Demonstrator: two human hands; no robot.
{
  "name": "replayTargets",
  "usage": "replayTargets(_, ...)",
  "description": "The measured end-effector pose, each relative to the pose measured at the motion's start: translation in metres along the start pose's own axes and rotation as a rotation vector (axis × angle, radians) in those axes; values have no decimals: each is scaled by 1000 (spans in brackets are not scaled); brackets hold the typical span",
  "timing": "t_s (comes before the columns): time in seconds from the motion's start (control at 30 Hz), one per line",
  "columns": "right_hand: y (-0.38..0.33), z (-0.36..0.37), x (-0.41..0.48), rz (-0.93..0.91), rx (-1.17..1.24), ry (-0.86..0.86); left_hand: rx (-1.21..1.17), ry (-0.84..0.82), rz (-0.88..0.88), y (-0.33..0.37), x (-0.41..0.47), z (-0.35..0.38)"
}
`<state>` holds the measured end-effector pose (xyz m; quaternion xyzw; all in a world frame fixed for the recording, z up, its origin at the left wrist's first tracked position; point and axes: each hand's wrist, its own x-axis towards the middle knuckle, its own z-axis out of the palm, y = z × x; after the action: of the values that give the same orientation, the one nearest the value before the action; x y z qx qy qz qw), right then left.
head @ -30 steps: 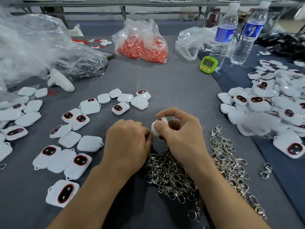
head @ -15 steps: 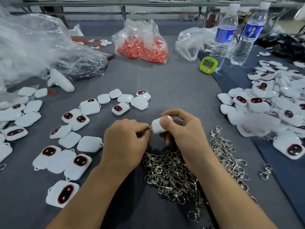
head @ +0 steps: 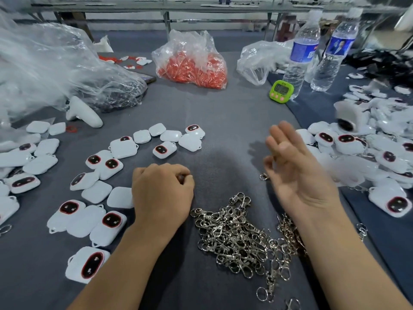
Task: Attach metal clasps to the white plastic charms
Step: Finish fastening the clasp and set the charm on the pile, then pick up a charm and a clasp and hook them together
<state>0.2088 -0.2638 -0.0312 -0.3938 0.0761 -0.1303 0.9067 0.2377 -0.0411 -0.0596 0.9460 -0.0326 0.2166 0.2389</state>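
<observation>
Here right hand (head: 297, 175) fingers spread wide, empty; left hand (head: 162, 193) fingers curled into fist, nothing seen held

On my view the bare left hand (head: 162, 193) and bare right hand (head: 297, 175) continue into bare forearms (head: 125, 265), uncovered down to the lower edge.

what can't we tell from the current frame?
Head view, all:
Left hand: curled fingers hide whether it holds anything.
Right hand: motion blur smears the fingertips.
White charm above the charm pile: blurred, clasp not discernible.
Green timer: digits too small.
</observation>
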Motion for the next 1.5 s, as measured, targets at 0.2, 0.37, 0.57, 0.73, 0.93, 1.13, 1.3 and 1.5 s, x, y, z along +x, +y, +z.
replayTargets(0.2, 29, 15, -5, -122, -663, -47, 8, -46, 2, -3, 5, 4)
replayTargets(0.37, 43, 20, -15, -232, -1393, -198, 37, -270, -17, -5, 10, 9)
replayTargets(0.57, 41, 22, -16, -202, -1407, -208, 45, -31, -21, 0, 6, 5)
replayTargets(0.73, 43, 20, -15, -210, -1409, -205, -16, -134, -3, -6, 9, 7)
replayTargets(0.93, 52, 27, -13, -172, -1193, -131, -461, -90, -57, 8, 1, -3)
replayTargets(1.13, 58, 35, -23, -166, -1066, -164, -626, -151, 66, 23, -15, -6)
replayTargets(1.3, 49, 33, -17, -53, -734, -8, -480, -164, 61, 6, -9, -11)
replayTargets(1.5, 44, 27, -13, -16, -710, 43, -335, -579, 214, -9, -4, -28)
